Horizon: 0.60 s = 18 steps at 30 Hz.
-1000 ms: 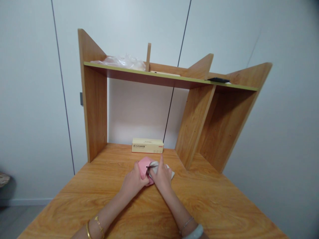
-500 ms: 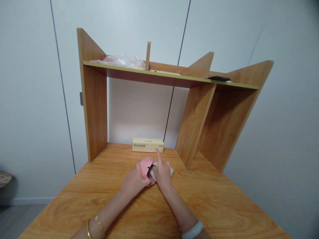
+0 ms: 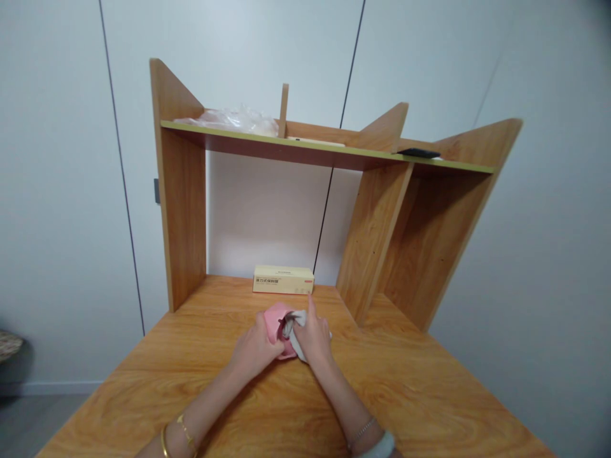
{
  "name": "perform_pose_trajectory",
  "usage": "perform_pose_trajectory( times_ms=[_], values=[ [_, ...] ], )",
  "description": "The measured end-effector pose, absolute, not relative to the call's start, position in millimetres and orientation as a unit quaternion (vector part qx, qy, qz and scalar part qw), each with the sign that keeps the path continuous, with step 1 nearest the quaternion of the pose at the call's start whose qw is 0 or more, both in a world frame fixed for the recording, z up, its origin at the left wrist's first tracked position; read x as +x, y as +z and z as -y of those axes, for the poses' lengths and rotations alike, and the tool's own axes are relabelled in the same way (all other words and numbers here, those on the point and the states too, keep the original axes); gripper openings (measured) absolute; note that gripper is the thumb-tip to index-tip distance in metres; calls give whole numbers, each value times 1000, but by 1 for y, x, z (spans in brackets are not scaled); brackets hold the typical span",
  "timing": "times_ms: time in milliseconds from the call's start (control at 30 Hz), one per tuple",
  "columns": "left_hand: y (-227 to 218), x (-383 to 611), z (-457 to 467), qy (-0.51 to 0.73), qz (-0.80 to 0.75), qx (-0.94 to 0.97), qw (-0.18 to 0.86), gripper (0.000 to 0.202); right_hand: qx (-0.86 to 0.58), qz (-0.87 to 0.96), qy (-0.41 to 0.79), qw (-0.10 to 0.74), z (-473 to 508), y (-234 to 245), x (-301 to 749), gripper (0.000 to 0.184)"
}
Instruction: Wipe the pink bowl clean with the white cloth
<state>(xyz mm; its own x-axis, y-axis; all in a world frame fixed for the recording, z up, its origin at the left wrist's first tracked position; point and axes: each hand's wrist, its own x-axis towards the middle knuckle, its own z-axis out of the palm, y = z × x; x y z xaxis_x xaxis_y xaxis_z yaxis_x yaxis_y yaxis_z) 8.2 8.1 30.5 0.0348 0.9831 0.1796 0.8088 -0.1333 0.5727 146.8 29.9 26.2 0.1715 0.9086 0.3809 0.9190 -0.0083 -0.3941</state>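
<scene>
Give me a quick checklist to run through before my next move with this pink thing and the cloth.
1. Left hand grip on the pink item: ok, the fingers wrap round its left side.
2. Right hand grip on the pale cloth: ok, the cloth is pressed against the pink item.
3. Pink item resting on the desk: cannot tell, the hands hide its underside.
4. Room behind the hands: ok, the cream box stands apart, further back.
5. State of the pink item's surface: cannot tell, the hands and cloth cover most of it.
</scene>
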Motion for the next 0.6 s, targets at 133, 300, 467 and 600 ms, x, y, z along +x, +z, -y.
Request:
perform_pose_trajectory(
  times_ms=[133,300,467,600],
  values=[
    [33,9,-4,246,-638,716,139,38,-636,708,-83,295,-24,32,145,70],
    [40,9,0,235,-620,737,135,42,-678,680,-57,274,-30,24,150,73],
    [36,3,-2,271,-586,746,161,52,-670,677,26,303,-36,12,158,66],
    [21,-3,-12,387,-526,724,224,66,-653,665,61,357,-39,3,161,62]
  ],
)
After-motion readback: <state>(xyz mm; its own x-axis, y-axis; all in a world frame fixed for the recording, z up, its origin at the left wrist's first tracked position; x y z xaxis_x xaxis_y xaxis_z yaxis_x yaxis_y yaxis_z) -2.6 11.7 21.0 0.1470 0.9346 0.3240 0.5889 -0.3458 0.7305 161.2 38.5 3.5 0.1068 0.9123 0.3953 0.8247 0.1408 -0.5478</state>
